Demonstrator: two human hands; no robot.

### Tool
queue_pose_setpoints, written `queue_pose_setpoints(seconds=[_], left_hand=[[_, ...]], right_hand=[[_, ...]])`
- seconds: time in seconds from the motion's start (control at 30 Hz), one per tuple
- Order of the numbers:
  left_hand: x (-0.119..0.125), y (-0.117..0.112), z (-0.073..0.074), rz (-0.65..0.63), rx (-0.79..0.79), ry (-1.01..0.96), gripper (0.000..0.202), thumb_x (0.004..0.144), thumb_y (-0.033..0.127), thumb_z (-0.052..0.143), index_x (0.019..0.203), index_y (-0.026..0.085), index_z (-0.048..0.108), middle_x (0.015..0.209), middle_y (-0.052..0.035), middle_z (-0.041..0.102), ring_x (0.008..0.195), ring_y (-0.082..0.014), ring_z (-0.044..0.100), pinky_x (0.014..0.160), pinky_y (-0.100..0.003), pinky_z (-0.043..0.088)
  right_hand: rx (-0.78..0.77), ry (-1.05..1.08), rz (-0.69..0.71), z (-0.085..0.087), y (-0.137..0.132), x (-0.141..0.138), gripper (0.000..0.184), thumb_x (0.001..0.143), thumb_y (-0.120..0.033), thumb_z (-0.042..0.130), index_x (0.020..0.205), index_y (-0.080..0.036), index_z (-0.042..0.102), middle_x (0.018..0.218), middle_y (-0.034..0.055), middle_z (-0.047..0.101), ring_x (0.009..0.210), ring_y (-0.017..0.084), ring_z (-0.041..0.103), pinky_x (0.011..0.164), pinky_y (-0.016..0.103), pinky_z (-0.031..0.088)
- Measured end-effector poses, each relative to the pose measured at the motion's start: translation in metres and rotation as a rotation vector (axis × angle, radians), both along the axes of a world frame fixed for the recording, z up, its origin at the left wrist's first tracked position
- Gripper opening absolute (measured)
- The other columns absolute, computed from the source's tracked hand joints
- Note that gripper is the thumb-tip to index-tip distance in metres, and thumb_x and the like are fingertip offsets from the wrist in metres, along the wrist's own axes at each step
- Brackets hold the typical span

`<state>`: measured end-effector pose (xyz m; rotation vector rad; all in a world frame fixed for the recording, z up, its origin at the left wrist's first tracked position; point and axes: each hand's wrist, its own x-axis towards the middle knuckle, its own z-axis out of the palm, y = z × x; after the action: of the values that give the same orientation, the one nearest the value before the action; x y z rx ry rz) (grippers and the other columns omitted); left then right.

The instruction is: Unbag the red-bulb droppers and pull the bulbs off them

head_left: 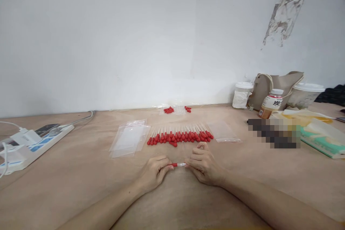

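Note:
Between my two hands lies a glass dropper, held level just above the tabletop. My left hand pinches its red rubber bulb. My right hand grips the clear tube, whose far end is hidden by the fingers. Beyond the hands, a row of several red-bulbed droppers lies with tips toward the wall. One loose red bulb rests in front of that row. Near my right hand, a clear tube lies on the table.
Clear plastic bags lie left of the row, and another bag lies right. More red bulbs sit near the wall. A power strip is at left. At right stand a lidded cup, a bottle and a tissue pack.

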<state>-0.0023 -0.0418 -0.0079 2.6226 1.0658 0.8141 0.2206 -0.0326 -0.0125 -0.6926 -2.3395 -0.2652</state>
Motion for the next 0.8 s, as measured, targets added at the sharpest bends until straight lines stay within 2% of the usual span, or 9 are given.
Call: queue_pose_setpoints(seconds=[0.13, 0.27, 0.37, 0.43, 0.57, 0.67, 0.8], left_hand=[[0.001, -0.002, 0.0, -0.004, -0.028, -0.015, 0.031, 0.09, 0.027, 0.035, 0.069, 0.017, 0.056, 0.064, -0.0019, 0.052, 0.061, -0.0124, 0.049, 0.057, -0.024, 0.037], [-0.009, 0.0, -0.001, 0.01, -0.022, -0.026, 0.031, 0.089, 0.028, 0.037, 0.069, 0.017, 0.057, 0.063, -0.0017, 0.052, 0.061, -0.0124, 0.05, 0.057, -0.023, 0.038], [-0.021, 0.006, -0.001, 0.119, -0.008, -0.079, 0.028, 0.089, 0.029, 0.038, 0.074, 0.018, 0.059, 0.067, -0.0021, 0.054, 0.063, -0.0131, 0.051, 0.059, -0.024, 0.04], [-0.024, 0.01, -0.001, 0.163, -0.012, -0.099, 0.025, 0.088, 0.03, 0.04, 0.081, 0.019, 0.06, 0.073, -0.0025, 0.055, 0.068, -0.0135, 0.052, 0.062, -0.024, 0.041], [-0.021, 0.016, 0.002, 0.238, 0.048, -0.105, 0.024, 0.088, 0.027, 0.038, 0.098, 0.02, 0.059, 0.087, -0.0047, 0.051, 0.08, -0.0149, 0.05, 0.072, -0.028, 0.044], [-0.022, 0.018, 0.002, 0.316, 0.111, -0.086, 0.028, 0.087, 0.023, 0.037, 0.107, 0.018, 0.055, 0.089, -0.0057, 0.046, 0.082, -0.0154, 0.049, 0.077, -0.031, 0.044], [-0.022, 0.022, 0.001, 0.314, 0.129, -0.126, 0.025, 0.087, 0.024, 0.038, 0.108, 0.019, 0.05, 0.089, -0.0052, 0.049, 0.078, -0.0146, 0.05, 0.07, -0.028, 0.045]], right_hand=[[0.001, -0.004, 0.024, -0.002, -0.001, -0.001, 0.025, 0.086, -0.022, 0.038, 0.07, -0.019, 0.057, 0.053, -0.002, 0.048, 0.059, 0.011, 0.04, 0.07, 0.032, 0.024], [-0.008, 0.0, 0.021, -0.004, 0.001, 0.008, 0.025, 0.085, -0.022, 0.039, 0.07, -0.019, 0.058, 0.052, -0.0015, 0.048, 0.06, 0.012, 0.04, 0.07, 0.032, 0.025], [-0.057, 0.079, -0.069, -0.006, 0.006, 0.019, 0.025, 0.086, -0.023, 0.04, 0.072, -0.019, 0.061, 0.055, -0.0003, 0.052, 0.06, 0.012, 0.042, 0.071, 0.033, 0.025], [-0.106, 0.136, -0.135, -0.006, 0.01, 0.022, 0.024, 0.087, -0.024, 0.04, 0.082, -0.02, 0.062, 0.062, 0.001, 0.059, 0.061, 0.013, 0.044, 0.071, 0.033, 0.025], [-0.164, 0.224, -0.237, -0.008, 0.015, 0.016, 0.024, 0.088, -0.022, 0.037, 0.096, -0.02, 0.059, 0.077, 0.0036, 0.064, 0.067, 0.013, 0.051, 0.069, 0.031, 0.027], [-0.153, 0.237, -0.31, -0.011, 0.018, 0.012, 0.019, 0.085, -0.02, 0.038, 0.087, -0.017, 0.056, 0.069, 0.0023, 0.061, 0.062, 0.013, 0.051, 0.068, 0.029, 0.027], [-0.114, 0.177, -0.328, -0.014, 0.021, 0.01, 0.015, 0.081, -0.017, 0.038, 0.074, -0.017, 0.052, 0.063, 0.0007, 0.058, 0.059, 0.012, 0.049, 0.066, 0.028, 0.027]])
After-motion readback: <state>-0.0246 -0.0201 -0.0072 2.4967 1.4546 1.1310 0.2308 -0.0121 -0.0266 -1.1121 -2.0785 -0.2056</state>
